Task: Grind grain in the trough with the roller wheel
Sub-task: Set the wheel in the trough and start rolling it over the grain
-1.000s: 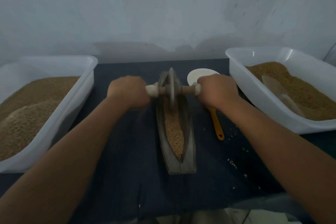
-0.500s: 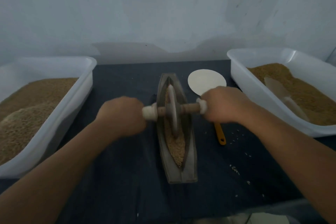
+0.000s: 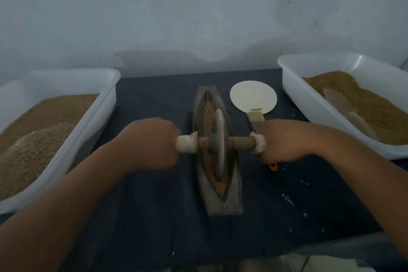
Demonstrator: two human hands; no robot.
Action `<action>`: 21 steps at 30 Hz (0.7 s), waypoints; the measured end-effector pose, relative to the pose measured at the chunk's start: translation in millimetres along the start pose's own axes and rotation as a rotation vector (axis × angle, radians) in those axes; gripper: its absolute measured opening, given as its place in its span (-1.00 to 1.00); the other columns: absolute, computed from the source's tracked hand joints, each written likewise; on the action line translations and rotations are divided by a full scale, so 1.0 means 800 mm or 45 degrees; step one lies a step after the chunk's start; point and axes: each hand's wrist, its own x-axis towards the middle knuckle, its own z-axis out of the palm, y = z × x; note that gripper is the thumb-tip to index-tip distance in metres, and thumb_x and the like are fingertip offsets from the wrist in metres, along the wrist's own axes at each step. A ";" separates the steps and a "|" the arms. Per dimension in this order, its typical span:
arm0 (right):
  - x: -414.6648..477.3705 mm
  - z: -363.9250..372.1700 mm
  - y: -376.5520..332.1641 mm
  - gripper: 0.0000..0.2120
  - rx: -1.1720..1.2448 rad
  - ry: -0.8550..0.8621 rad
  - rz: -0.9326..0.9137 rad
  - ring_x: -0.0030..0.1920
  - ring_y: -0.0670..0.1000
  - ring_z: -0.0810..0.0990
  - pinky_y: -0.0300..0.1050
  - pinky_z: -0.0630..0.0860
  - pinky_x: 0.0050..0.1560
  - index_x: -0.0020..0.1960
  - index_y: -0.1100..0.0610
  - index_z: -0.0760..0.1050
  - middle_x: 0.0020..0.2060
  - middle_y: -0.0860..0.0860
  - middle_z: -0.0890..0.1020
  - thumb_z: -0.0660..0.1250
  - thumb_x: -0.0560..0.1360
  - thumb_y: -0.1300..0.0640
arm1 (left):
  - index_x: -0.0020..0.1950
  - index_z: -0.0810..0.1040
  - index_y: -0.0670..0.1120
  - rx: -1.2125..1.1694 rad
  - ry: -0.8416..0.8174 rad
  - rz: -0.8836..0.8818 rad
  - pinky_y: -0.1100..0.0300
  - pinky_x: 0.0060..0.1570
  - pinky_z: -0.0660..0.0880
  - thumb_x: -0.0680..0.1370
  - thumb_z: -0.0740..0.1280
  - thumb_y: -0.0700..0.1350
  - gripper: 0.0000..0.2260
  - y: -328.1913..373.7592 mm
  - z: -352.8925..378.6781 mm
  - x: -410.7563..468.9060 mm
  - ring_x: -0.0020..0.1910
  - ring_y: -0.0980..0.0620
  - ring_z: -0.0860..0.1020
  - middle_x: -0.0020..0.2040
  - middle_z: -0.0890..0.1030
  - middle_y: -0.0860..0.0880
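1. My left hand (image 3: pixel 152 142) is curled tight round the cloth-wrapped left end of a brown wooden axle (image 3: pixel 241 142). My right hand (image 3: pixel 284 139) grips the wrapped right end the same way.
2. The grey stone roller wheel (image 3: pixel 218 146) stands upright on that axle. Its rim sits down in the long, boat-shaped grey trough (image 3: pixel 233 194), about midway along it.
3. Tan grain (image 3: pixel 207 115) lies in the trough's groove, beyond the wheel and at the near tip.
4. The trough points away from me on a dark blue cloth (image 3: pixel 143 216), between two white plastic tubs.
5. The left tub (image 3: pixel 97 104) and the right tub (image 3: pixel 295 99) both hold heaped brown grain.
6. A round white scoop (image 3: pixel 252 99) lies just right of the trough's far end. Its handle passes under my right hand, and the orange tip (image 3: pixel 273 166) shows below.
7. Loose grains (image 3: pixel 288 200) dot the cloth on the right.
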 end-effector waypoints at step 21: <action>0.003 -0.015 -0.017 -0.82 -0.303 0.398 -0.013 -0.35 -0.13 0.54 -0.16 0.33 -0.40 -0.27 -0.10 0.50 -0.37 -0.08 0.58 0.37 0.47 -0.10 | -0.27 0.49 0.09 -0.065 0.123 -0.211 0.21 -0.42 0.30 0.33 0.25 0.17 -0.82 0.005 0.028 -0.016 -0.37 0.15 0.48 -0.35 0.52 0.14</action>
